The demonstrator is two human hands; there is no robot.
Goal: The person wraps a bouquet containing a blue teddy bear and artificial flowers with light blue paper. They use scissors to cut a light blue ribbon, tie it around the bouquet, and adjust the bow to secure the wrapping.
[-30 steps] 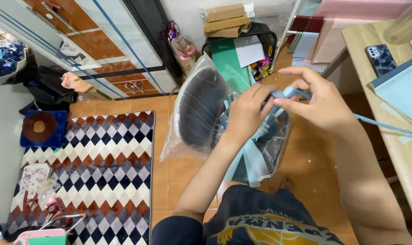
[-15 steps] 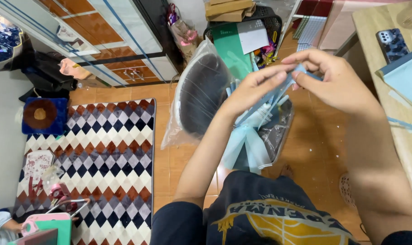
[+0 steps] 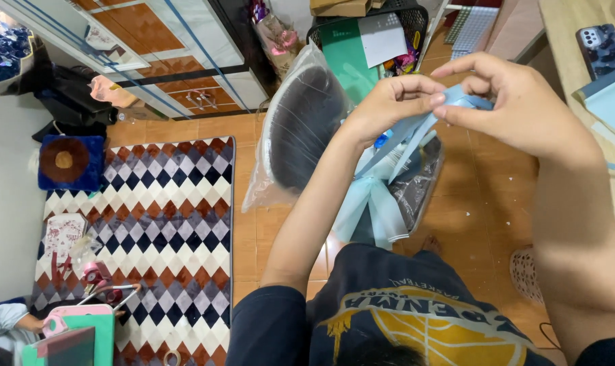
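Ribbon [image 3: 416, 129] of pale blue is pinched between both hands, held up above the floor in front of the person's chest. Left hand [image 3: 395, 102] grips it with thumb and forefinger closed on the strip; right hand [image 3: 518, 102] pinches the folded end just beside it, fingertips of the two hands nearly touching. Loose lengths of the same ribbon hang down to a bow-like bunch [image 3: 372, 210] below. Behind the hands stands a clear plastic bag [image 3: 301, 129] holding a dark rounded thing. Further out lie an orange tiled floor [image 3: 484, 196], a checked rug [image 3: 151, 224] on the left, and a wooden desk [image 3: 565, 20] on the right with a phone [image 3: 600, 47].
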